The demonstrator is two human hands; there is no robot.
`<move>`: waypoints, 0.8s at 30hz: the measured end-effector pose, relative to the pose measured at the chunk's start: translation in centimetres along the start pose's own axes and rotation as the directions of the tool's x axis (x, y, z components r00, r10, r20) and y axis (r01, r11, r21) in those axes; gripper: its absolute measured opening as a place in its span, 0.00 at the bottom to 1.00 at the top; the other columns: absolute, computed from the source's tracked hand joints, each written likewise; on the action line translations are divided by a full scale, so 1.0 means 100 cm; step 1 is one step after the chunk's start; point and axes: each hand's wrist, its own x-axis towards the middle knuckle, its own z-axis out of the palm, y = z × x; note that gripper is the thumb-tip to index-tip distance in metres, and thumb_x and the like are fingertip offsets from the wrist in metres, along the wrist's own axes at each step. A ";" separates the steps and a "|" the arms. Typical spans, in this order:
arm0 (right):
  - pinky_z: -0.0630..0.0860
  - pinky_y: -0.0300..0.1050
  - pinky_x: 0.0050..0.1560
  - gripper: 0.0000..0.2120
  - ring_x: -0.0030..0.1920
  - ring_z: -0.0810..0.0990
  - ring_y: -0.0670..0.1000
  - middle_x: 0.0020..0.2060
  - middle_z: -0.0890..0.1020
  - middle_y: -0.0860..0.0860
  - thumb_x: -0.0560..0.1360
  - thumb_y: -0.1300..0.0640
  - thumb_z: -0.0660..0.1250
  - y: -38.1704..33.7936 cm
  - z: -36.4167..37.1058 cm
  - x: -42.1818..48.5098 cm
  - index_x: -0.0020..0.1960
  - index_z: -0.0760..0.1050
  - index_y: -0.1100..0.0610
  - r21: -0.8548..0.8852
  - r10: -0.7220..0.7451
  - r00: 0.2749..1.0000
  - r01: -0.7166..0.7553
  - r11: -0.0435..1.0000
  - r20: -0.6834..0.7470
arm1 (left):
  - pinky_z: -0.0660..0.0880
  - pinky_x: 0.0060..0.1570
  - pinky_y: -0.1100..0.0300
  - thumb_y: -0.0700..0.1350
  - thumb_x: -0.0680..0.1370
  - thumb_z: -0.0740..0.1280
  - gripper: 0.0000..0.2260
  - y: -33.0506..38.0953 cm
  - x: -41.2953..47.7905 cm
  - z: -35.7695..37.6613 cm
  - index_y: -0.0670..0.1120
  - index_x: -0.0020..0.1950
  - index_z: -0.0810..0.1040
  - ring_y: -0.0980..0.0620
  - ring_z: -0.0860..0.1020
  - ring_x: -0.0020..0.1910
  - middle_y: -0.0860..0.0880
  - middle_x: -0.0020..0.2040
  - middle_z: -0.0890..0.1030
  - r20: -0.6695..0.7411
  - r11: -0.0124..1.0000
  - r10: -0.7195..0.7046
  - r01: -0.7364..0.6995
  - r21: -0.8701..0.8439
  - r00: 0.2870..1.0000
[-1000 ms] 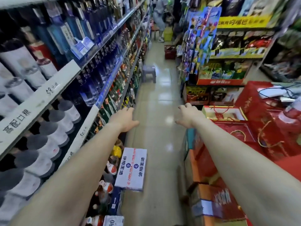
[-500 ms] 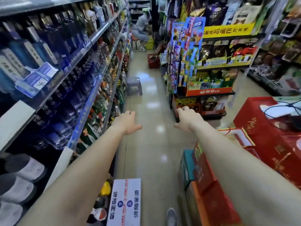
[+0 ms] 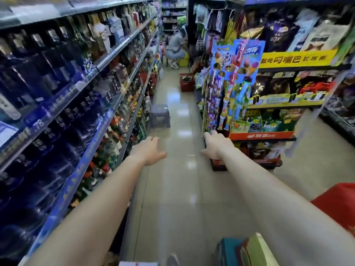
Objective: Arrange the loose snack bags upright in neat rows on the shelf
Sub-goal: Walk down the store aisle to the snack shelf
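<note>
A person stands in a shop aisle with both bare arms stretched forward over the floor (image 3: 178,189), holding nothing. The left hand (image 3: 150,152) shows its back to the camera, its fingers (image 3: 153,140) loose and slightly spread with the thumb out to the side. The right hand (image 3: 218,145) is also empty, its fingers (image 3: 210,134) loosely bent and close together; blur hides the tips.

The bags (image 3: 263,123) lie ahead and to the right of both hands. They stand on an end rack, on a low shelf (image 3: 261,135) with a red front edge, and more packs fill the tiers above. The right hand is plainly the nearer and sits just beside the rack's left corner, while the left hand hangs over mid-aisle, well apart from it. The shelf runs away to the right, so the rows run that way too. Most bags seem to stand with their long side up, though blur leaves it unclear which are leaning.

Bottles (image 3: 57,60) line the racks on the left. A grey stool (image 3: 160,116) stands in the aisle ahead, and beyond it are a red basket (image 3: 187,83) and a crouching person (image 3: 175,48). The sorting does not look begun.
</note>
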 end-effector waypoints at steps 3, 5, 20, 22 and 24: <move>0.70 0.59 0.62 0.33 0.68 0.69 0.62 0.69 0.67 0.58 0.74 0.43 0.67 -0.008 -0.004 0.065 0.74 0.62 0.55 -0.013 -0.006 1.000 0.006 1.000 0.013 | 0.73 0.60 0.44 0.65 0.73 0.62 0.37 -0.019 0.061 -0.007 0.49 0.76 0.60 0.43 0.71 0.67 0.46 0.72 0.67 -0.006 1.000 0.017 -0.017 0.000 1.000; 0.70 0.60 0.64 0.35 0.69 0.68 0.62 0.70 0.66 0.58 0.74 0.43 0.68 -0.016 -0.009 0.110 0.75 0.60 0.54 -0.017 -0.010 1.000 0.011 1.000 0.023 | 0.74 0.59 0.45 0.65 0.73 0.62 0.36 -0.035 0.102 -0.014 0.49 0.75 0.62 0.43 0.71 0.67 0.46 0.72 0.68 -0.008 0.999 0.031 -0.031 0.042 0.999; 0.72 0.59 0.61 0.32 0.66 0.70 0.61 0.69 0.68 0.57 0.74 0.43 0.68 -0.052 -0.060 0.421 0.73 0.63 0.53 0.047 -0.004 1.000 0.003 0.999 0.015 | 0.73 0.53 0.47 0.64 0.72 0.63 0.33 -0.122 0.402 -0.080 0.50 0.73 0.65 0.44 0.73 0.64 0.46 0.69 0.71 -0.013 0.992 0.104 -0.103 0.076 0.994; 0.72 0.58 0.61 0.32 0.67 0.70 0.61 0.68 0.68 0.57 0.73 0.43 0.68 -0.047 -0.063 0.467 0.73 0.63 0.53 0.043 0.008 1.000 -0.008 0.999 0.013 | 0.74 0.54 0.47 0.64 0.72 0.63 0.33 -0.126 0.450 -0.080 0.50 0.73 0.65 0.44 0.73 0.64 0.46 0.68 0.71 -0.002 0.993 0.097 -0.097 0.074 0.995; 0.71 0.58 0.61 0.32 0.66 0.71 0.61 0.68 0.69 0.57 0.73 0.43 0.68 -0.039 -0.068 0.516 0.73 0.63 0.52 0.048 0.017 1.000 -0.017 0.999 0.015 | 0.74 0.55 0.47 0.64 0.72 0.63 0.33 -0.129 0.499 -0.083 0.50 0.73 0.65 0.44 0.73 0.63 0.46 0.68 0.71 0.011 0.993 0.092 -0.093 0.073 0.996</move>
